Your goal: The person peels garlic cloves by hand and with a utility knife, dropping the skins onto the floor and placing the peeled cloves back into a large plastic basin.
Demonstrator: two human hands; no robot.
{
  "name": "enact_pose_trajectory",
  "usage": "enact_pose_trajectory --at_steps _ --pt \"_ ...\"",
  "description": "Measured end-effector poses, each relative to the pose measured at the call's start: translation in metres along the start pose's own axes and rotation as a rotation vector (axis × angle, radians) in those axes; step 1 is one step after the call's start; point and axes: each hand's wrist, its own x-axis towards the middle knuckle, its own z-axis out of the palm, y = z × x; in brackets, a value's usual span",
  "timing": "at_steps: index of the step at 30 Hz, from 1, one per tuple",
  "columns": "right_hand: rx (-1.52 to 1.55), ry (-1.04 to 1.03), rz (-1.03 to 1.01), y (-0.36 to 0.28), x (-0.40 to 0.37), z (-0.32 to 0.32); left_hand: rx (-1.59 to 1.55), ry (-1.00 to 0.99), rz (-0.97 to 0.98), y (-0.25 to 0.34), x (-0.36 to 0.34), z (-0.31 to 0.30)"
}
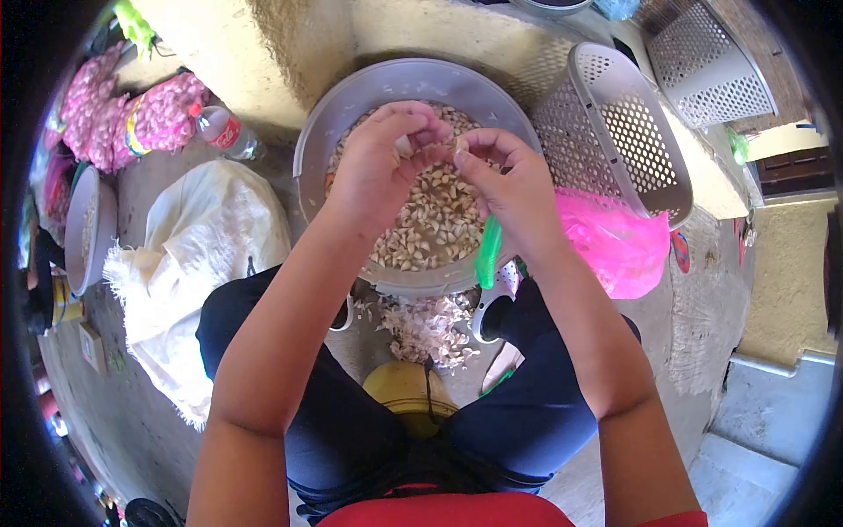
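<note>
My two hands are close together above a large grey tub (309, 189) full of loose garlic cloves (426, 233). My left hand (382, 162) is curled, palm turned up, with a whitish piece that looks like a garlic clove inside its fingers. The thumb and forefinger of my right hand (514, 180) pinch something small and pale near the left fingertips; it looks like a clove, mostly hidden. Below the right palm hangs a green handle-like piece (488, 253); whether that hand grips it is not clear. Papery garlic skins (430, 329) lie on the floor between my feet.
A perforated grey basket (606, 132) and a pink plastic bag (619, 241) stand right of the tub. To the left are a white woven sack (206, 228), a Coca-Cola bottle (226, 132), pink net bags of garlic (167, 114) and a grey basin (83, 230).
</note>
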Motion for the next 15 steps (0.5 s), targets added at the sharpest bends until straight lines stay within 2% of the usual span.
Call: enact_pose_trajectory --at_steps 2,5,7,15 --pt "-0.029 -0.011 -0.034 0.0 0.002 -0.003 0.192 -0.033 -0.082 0.007 -0.006 0.006" --pt "-0.091 -0.053 -0.062 -0.003 0.004 -0.01 0.438 -0.119 -0.093 0.008 -0.009 0.011" --pt "-0.105 -0.068 -0.018 -0.007 0.003 -0.013 0.506 -0.129 -0.045 0.008 -0.012 0.012" --pt "-0.141 -0.071 -0.079 -0.006 0.004 -0.016 0.789 -0.102 0.089 0.009 -0.009 0.007"
